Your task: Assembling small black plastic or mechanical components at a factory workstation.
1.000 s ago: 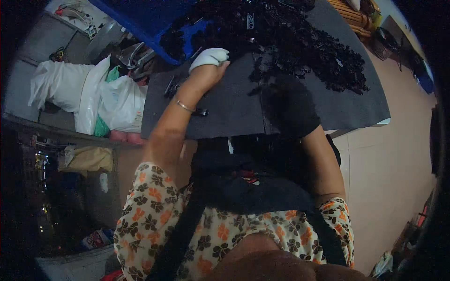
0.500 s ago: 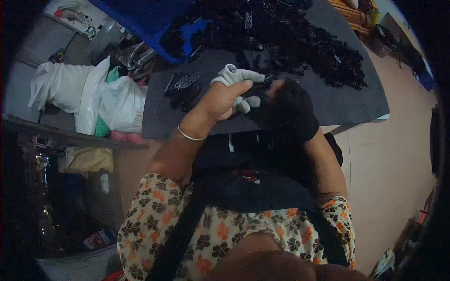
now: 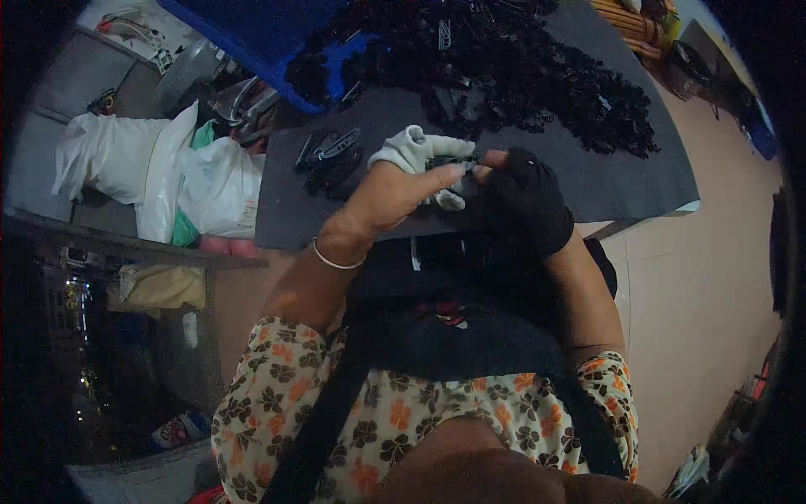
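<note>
My left hand (image 3: pixel 405 172), in a white glove that leaves the thumb bare, pinches a small dark piece (image 3: pixel 464 160) with a pale glint; its kind is too small to make out. From the other side, my right hand (image 3: pixel 531 197) in a black fingerless glove closes its bare fingertips on the same piece. Both hands are just above the near part of the grey table (image 3: pixel 655 181). A large heap of small black parts (image 3: pixel 596 101) spreads beyond them. Left of my left hand lies a smaller group of black parts (image 3: pixel 336 151), some with shiny strips.
A blue tray or sheet (image 3: pixel 243 38) lies at the far left of the table, partly under black parts. White plastic bags (image 3: pixel 126 160) fill a shelf on the left. Orange-brown bundled material (image 3: pixel 634 29) stands at the far right, beyond the table's right edge.
My left hand has shifted slightly left, its thumb now pressed against the small piece. My right hand's fingers have turned, and its thumb and fingertip show more plainly.
</note>
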The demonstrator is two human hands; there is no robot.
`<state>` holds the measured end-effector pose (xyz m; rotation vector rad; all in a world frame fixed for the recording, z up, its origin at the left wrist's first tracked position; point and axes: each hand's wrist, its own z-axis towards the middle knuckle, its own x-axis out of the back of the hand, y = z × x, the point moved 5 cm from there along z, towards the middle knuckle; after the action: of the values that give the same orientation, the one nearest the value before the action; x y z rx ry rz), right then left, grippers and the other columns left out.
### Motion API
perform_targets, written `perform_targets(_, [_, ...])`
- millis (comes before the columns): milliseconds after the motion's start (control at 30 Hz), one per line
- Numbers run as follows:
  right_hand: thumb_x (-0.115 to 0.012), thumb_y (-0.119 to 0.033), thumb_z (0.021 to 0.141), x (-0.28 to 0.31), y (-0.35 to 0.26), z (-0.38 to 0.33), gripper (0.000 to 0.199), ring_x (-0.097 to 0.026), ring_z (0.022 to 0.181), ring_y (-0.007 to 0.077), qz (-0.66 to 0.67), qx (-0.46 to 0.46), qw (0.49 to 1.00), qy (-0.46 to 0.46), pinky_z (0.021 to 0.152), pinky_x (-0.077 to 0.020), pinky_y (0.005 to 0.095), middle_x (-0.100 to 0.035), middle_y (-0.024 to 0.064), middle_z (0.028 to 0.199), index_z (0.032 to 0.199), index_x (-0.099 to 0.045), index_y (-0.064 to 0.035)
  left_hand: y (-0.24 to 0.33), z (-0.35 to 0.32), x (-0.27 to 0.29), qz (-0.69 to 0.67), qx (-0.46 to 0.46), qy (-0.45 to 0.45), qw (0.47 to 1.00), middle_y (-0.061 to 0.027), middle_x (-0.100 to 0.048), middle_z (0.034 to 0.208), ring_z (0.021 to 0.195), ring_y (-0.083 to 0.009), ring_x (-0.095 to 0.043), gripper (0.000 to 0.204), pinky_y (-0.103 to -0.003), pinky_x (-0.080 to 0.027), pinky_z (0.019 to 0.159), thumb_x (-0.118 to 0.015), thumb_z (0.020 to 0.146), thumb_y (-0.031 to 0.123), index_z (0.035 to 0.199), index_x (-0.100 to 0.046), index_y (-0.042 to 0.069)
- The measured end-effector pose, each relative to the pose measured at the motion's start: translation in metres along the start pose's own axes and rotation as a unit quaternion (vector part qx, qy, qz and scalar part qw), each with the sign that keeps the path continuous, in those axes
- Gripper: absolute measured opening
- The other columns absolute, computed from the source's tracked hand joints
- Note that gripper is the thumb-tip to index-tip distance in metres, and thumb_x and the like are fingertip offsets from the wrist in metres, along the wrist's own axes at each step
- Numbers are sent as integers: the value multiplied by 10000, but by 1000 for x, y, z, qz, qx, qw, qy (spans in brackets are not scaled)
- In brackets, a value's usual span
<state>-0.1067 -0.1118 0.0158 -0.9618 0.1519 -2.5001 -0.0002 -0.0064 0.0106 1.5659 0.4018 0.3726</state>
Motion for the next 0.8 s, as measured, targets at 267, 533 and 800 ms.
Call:
perform_targets(267, [-628, -117, 744, -8, 21, -6, 161, -583, 737, 222, 117, -223, 967, 39, 639, -470, 327, -591, 96, 795, 861, -565, -26, -3, -8, -2, -2, -59, 65, 996, -127, -563, 1079, 932, -183, -590, 317, -302, -514, 791, -478, 878, 30, 1184, -459, -54])
perform_targets(533, [-571, -133, 834, -38, 36, -25, 105, -531, 695, 86, 380, -432, 818, 3, 593, -423, 241, -567, 11, 753, 859, -563, -31, 18, -13, -35, 470, -227, 94, 848, -258, -514, 1136, 1005, -373, -546, 332, -371, -441, 882, -574, 743, 22, 1073, -556, -13])
perform_targets(800, [-621, -185, 768, -22, 22, -10, 220, -578, 746, 241, 280, -351, 893, 13, 658, -443, 352, -581, 153, 818, 881, -566, -5, 5, -17, -12, 254, -98, 144, 951, -172, -609, 1030, 903, -205, -608, 262, -285, -497, 753, -567, 805, 26, 1062, -576, -26])
